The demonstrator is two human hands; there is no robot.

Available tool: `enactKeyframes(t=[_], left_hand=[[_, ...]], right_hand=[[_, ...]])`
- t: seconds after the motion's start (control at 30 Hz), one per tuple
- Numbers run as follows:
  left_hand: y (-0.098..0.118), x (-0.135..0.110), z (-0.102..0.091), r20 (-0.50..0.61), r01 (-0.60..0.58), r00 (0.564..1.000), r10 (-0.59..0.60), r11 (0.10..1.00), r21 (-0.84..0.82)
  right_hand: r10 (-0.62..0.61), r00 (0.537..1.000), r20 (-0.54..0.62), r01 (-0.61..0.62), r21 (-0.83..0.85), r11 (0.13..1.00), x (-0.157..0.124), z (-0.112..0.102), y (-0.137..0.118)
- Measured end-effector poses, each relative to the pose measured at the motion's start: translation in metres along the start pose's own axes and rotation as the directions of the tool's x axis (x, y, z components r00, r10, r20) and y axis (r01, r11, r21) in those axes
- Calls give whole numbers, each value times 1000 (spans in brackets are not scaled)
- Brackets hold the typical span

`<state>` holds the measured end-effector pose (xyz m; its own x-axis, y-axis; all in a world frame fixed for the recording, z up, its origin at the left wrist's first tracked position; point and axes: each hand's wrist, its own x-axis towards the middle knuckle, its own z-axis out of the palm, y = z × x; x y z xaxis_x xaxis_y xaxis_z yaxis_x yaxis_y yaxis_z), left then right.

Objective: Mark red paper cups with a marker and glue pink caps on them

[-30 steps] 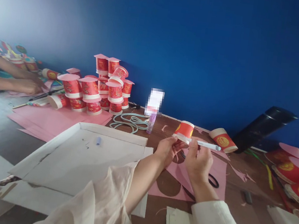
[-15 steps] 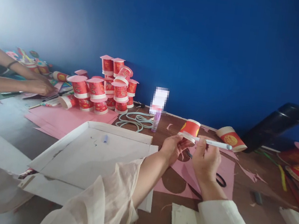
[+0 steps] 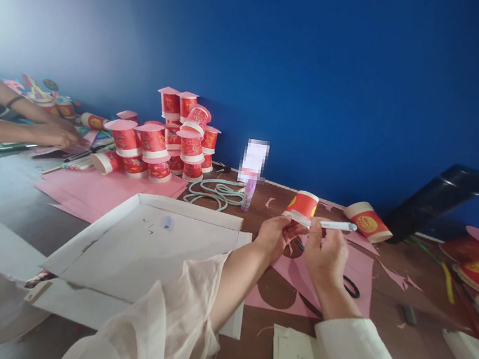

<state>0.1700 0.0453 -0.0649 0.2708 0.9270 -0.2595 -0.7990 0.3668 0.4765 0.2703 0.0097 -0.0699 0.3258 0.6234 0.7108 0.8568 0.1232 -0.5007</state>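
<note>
My left hand (image 3: 276, 238) pinches the white rim of an upside-down red paper cup (image 3: 303, 206), held above the table. Beside it, my right hand (image 3: 324, 255) grips a white glue pen (image 3: 336, 225), whose inner end meets the cup's rim. Under both hands lies a pink paper sheet (image 3: 359, 279) with round holes cut out, and black scissors (image 3: 349, 288) rest on it.
A pile of red cups with pink lids (image 3: 168, 143) stands at the back left on pink paper (image 3: 99, 189). Another person's hands (image 3: 54, 132) work at the far left. An open white folder (image 3: 140, 249), a purple glue stick (image 3: 246, 192), a coiled cord (image 3: 215, 193), a fallen cup (image 3: 365, 221) and a black flask (image 3: 437, 198) surround me.
My hands and the cup keep almost the same pose; the pen has drawn slightly in towards the cup. The view has shifted a little, mostly between the first two frames.
</note>
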Motion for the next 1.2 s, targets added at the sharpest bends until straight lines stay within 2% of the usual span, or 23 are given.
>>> enactKeyframes(t=[0.37,0.73,1.2], left_hand=[[-3,3,-2,24,-6,1000,5,1000,25],[-4,3,-1,-35,-15,999,15,1000,24],[-1,-4,4,5,-8,1000,8,998,61]], right_hand=[[-12,1000,-11,12,-7,1000,1,1,2],[-28,999,-25,28,12,1000,2,-4,-2],[-16,1000,-7,15,-42,999,2,0,3]])
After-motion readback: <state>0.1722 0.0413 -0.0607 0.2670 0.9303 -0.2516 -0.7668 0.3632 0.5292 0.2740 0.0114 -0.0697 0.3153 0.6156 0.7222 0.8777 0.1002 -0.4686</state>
